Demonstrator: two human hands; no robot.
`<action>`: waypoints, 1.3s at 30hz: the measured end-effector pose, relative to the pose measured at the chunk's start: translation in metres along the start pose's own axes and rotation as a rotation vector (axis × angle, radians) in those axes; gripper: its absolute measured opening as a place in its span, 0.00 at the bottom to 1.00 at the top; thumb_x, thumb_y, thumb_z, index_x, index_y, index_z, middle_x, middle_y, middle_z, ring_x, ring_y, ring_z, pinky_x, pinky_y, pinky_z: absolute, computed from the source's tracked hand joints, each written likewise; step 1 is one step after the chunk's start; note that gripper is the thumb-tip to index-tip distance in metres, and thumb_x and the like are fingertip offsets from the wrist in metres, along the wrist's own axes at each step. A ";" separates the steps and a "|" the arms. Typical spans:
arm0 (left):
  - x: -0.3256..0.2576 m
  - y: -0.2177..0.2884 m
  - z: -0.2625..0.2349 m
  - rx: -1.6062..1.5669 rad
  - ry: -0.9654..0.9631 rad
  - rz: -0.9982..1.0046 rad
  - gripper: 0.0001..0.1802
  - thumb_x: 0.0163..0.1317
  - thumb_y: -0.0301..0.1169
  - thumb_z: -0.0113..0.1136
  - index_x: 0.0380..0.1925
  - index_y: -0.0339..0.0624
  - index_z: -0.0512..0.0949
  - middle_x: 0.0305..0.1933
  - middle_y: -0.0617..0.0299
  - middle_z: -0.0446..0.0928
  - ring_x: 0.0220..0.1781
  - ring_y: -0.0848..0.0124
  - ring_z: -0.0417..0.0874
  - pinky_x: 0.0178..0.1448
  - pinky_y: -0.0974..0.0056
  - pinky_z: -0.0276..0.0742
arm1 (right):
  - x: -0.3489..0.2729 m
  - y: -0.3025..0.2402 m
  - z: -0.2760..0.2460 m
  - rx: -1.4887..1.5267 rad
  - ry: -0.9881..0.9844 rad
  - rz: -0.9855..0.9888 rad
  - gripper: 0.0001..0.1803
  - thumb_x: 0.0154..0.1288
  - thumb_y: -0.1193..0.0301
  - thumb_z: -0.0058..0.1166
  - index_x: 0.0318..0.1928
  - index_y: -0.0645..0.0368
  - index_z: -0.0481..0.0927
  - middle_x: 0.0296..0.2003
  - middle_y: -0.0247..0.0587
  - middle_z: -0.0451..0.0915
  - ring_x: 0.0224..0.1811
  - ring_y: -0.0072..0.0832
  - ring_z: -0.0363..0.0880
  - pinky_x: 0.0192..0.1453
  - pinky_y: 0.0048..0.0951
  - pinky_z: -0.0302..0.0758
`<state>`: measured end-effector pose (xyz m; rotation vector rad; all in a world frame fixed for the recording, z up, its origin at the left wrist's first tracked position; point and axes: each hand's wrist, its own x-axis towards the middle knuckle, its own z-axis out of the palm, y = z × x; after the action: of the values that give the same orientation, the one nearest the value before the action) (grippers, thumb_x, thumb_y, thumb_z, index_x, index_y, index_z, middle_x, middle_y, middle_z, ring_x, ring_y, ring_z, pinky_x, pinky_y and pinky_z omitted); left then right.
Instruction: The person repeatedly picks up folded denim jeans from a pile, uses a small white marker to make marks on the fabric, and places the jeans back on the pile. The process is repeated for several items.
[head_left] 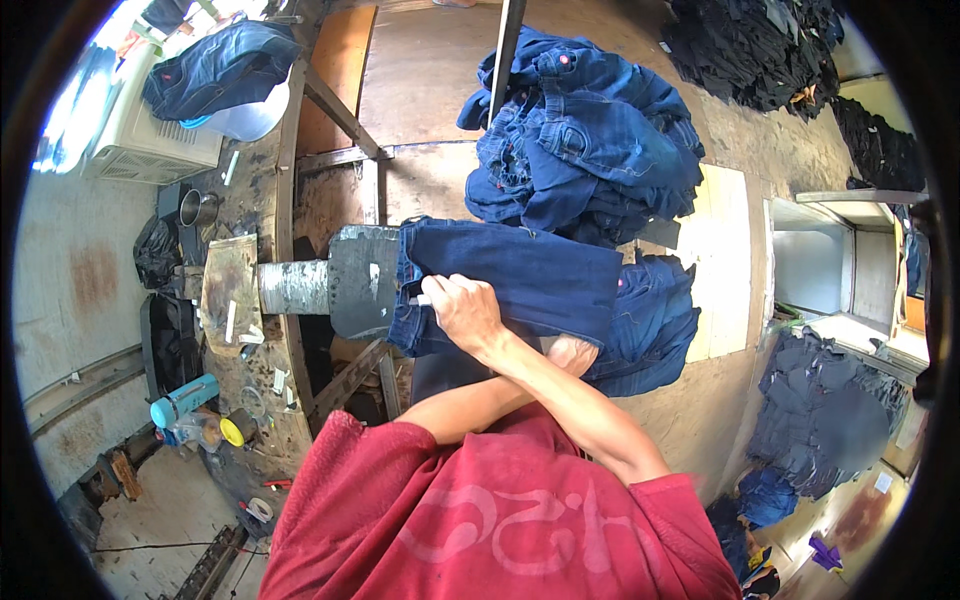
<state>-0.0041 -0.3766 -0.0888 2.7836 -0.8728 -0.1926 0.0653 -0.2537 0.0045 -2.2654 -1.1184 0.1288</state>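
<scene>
A dark blue pair of denim trousers (pixel 520 265) lies over the end of a padded pressing-board-like arm (pixel 363 280), its elastic waist end to the left. My forearms cross over it. My right hand (pixel 466 314) reaches left over the waist end, fingers closed around a small white stick (pixel 420 300), which looks like chalk. Under my right forearm, my left hand (pixel 572 355) is at the near edge of the trousers, its fingers curled on the cloth and partly hidden. More blue denim (pixel 655 325) lies just to the right.
A heaped pile of blue jeans (pixel 600 130) sits beyond, beside a metal post (pixel 505 60). To the left, a wooden bench (pixel 270 350) holds a turquoise bottle (pixel 185 400) and a metal cup (pixel 198 207). Dark garments (pixel 820 410) are stacked at right.
</scene>
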 end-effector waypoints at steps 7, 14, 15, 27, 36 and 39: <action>0.008 -0.048 -0.035 -0.234 0.159 0.021 0.35 0.59 0.47 0.78 0.61 0.35 0.84 0.68 0.51 0.80 0.76 0.53 0.76 0.83 0.42 0.68 | -0.064 0.058 -0.185 0.285 0.646 0.201 0.16 0.65 0.85 0.74 0.35 0.56 0.76 0.37 0.39 0.88 0.37 0.24 0.85 0.44 0.32 0.82; -0.134 -0.205 -0.083 -0.239 0.183 -0.493 0.54 0.60 0.53 0.80 0.82 0.45 0.67 0.88 0.50 0.63 0.89 0.47 0.63 0.91 0.37 0.53 | -0.153 0.136 -0.305 -0.493 0.577 0.869 0.24 0.83 0.55 0.64 0.36 0.61 0.73 0.28 0.39 0.78 0.30 0.34 0.81 0.41 0.37 0.78; -0.159 -0.226 -0.089 -0.172 0.147 -0.554 0.55 0.60 0.54 0.80 0.83 0.44 0.66 0.89 0.50 0.62 0.89 0.47 0.62 0.91 0.37 0.53 | -0.167 0.141 -0.303 -0.447 0.493 0.957 0.24 0.86 0.53 0.57 0.39 0.61 0.75 0.29 0.39 0.78 0.31 0.32 0.80 0.42 0.39 0.78; -0.016 -0.294 -0.120 -0.565 -0.390 -0.365 0.81 0.45 0.78 0.78 0.89 0.43 0.50 0.70 0.30 0.80 0.78 0.37 0.78 0.80 0.41 0.74 | -0.137 0.046 -0.115 0.216 0.175 0.813 0.14 0.84 0.68 0.57 0.63 0.55 0.74 0.38 0.54 0.90 0.37 0.51 0.93 0.39 0.47 0.86; 0.004 -0.336 -0.058 -0.640 -0.139 0.006 0.28 0.71 0.54 0.74 0.27 0.38 0.89 0.19 0.51 0.82 0.19 0.54 0.80 0.32 0.54 0.78 | -0.066 0.041 -0.020 -0.093 0.424 0.533 0.10 0.69 0.76 0.72 0.50 0.56 0.89 0.27 0.36 0.86 0.21 0.31 0.82 0.27 0.33 0.79; 0.013 -0.342 -0.048 -0.447 -0.022 0.050 0.31 0.71 0.57 0.73 0.20 0.41 0.81 0.15 0.52 0.75 0.17 0.52 0.79 0.31 0.52 0.79 | -0.050 0.043 -0.008 -0.170 0.396 0.579 0.08 0.66 0.77 0.72 0.45 0.56 0.90 0.23 0.33 0.83 0.19 0.28 0.79 0.25 0.31 0.76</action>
<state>0.2034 -0.1024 -0.1271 2.3471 -0.7898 -0.3621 0.0656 -0.3147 -0.0210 -2.5562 -0.2640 -0.1868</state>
